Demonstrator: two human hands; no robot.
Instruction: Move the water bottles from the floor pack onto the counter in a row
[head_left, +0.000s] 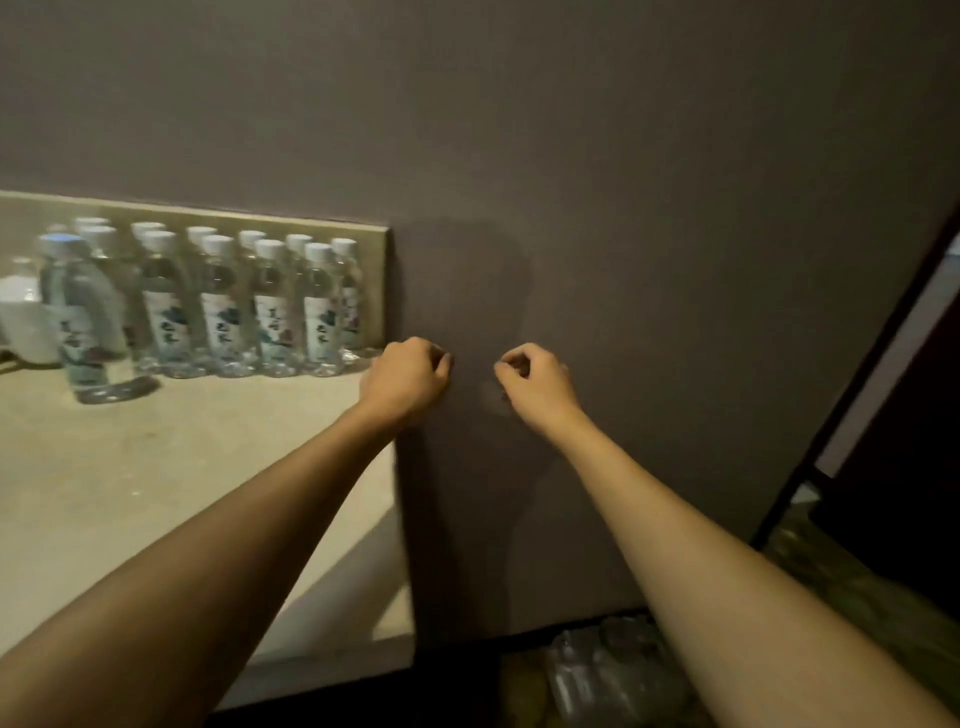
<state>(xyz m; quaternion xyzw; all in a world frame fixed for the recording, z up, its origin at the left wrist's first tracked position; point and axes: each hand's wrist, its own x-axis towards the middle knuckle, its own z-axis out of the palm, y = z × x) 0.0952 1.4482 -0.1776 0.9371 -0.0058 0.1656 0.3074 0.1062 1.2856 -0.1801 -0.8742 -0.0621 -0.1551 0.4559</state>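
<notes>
Several clear water bottles (270, 306) with white caps and printed labels stand in rows at the back of the beige counter (156, 467), against the wall. One larger bottle with a blue cap (83, 317) stands in front of them at the left. The plastic-wrapped floor pack (613, 670) lies low on the floor, partly hidden by my right forearm. My left hand (408, 376) hovers at the counter's right end, fingers curled, holding nothing. My right hand (537, 384) is raised in front of the grey wall, fingers curled, also holding nothing.
A white container (26, 322) sits at the counter's far left. The grey wall (623, 208) rises right behind the counter and beside its right end. A dark door frame (852, 405) slants down the right side, above patterned floor.
</notes>
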